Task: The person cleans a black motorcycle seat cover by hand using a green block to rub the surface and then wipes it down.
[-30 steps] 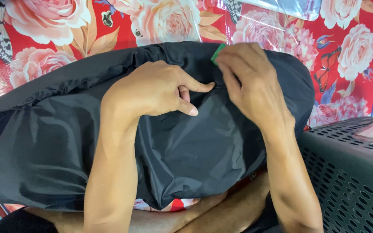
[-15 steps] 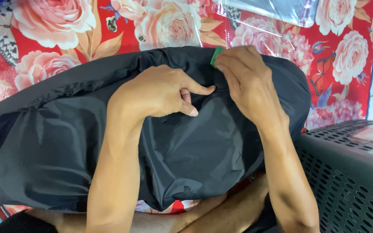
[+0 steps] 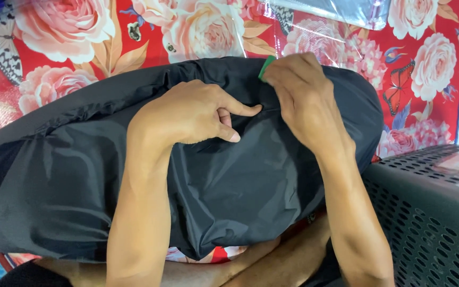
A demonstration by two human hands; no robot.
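Head view: a black cloth (image 3: 229, 191), smooth and slightly shiny, lies bulged across the person's lap and fills most of the frame, its upper edge running from the lower left up to the right.

The left hand (image 3: 192, 111) rests on top of the cloth near the middle, fingers curled in, the forefinger stretched toward the right hand and the thumb tucked below it, pressing a fold of the cloth.

The right hand (image 3: 304, 93) sits just beside it at the cloth's upper edge, fingers pressed together and pinching a small green piece (image 3: 266, 67) that sticks out above the knuckles; what the piece is cannot be told.

Behind the cloth spreads a red mat (image 3: 81, 37) printed with pink roses and butterflies. At the lower right stands a dark grey perforated basket (image 3: 431, 212), close to the right forearm.
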